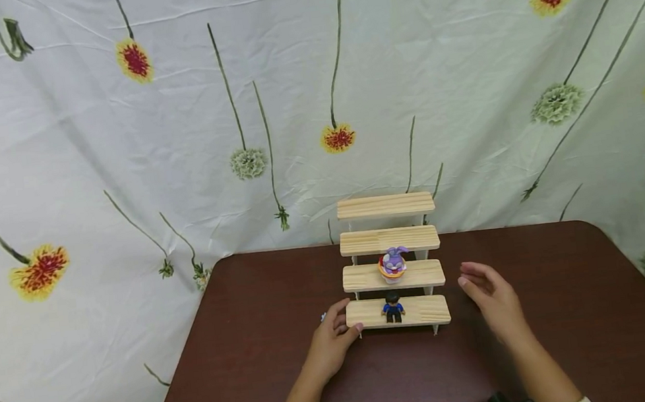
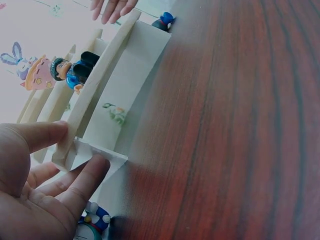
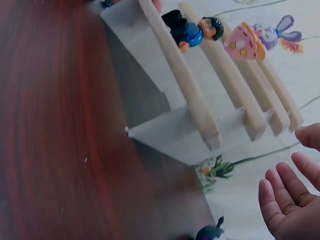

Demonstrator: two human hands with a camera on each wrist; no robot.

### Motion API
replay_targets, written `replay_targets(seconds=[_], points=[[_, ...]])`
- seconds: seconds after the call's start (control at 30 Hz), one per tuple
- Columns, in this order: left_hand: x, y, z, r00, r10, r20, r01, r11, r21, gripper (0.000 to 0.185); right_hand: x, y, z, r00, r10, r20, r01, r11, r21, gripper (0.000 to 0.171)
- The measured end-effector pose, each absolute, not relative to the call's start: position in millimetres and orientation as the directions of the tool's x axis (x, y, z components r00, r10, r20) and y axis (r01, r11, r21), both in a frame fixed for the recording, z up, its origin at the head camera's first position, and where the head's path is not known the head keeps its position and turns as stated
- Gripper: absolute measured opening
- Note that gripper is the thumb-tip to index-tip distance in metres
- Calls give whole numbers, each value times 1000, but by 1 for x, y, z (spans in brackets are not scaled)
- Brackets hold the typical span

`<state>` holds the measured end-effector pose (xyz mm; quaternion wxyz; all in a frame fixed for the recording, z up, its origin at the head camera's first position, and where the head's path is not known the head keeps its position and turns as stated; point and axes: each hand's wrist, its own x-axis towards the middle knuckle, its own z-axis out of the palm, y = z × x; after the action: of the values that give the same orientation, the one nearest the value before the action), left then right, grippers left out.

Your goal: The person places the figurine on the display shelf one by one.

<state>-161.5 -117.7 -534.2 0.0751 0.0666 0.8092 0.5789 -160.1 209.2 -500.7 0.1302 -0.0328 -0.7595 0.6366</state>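
Note:
A four-tier wooden display stand [image 1: 365, 315] with white side supports stands on the table. My left hand [image 1: 328, 346] grips the left end of its lowest shelf, thumb on top and fingers at the white support. Right of the stand, my right hand [image 1: 497, 307] is held off it with fingers loosely bent and nothing in them. On the lowest shelf is a black-haired toy figure [image 1: 393, 309] in blue. A purple rabbit figure [image 1: 393, 262] in a pink holder with an orange rim sits one shelf higher.
A blue-and-white toy [image 2: 97, 220] is on the table beside my left hand, mostly hidden in the head view. A dark blue toy [image 2: 163, 21] lies past the stand's right side. Behind the dark red table [image 1: 243, 342] hangs a flower-printed cloth [image 1: 173, 145].

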Motion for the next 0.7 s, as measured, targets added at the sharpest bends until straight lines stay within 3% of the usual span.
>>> replay_targets(seconds=[0.7], points=[[-162, -118, -535, -981, 189, -37, 26, 320, 947, 62, -154, 234, -513, -956, 291, 27, 46, 242, -969, 49]])
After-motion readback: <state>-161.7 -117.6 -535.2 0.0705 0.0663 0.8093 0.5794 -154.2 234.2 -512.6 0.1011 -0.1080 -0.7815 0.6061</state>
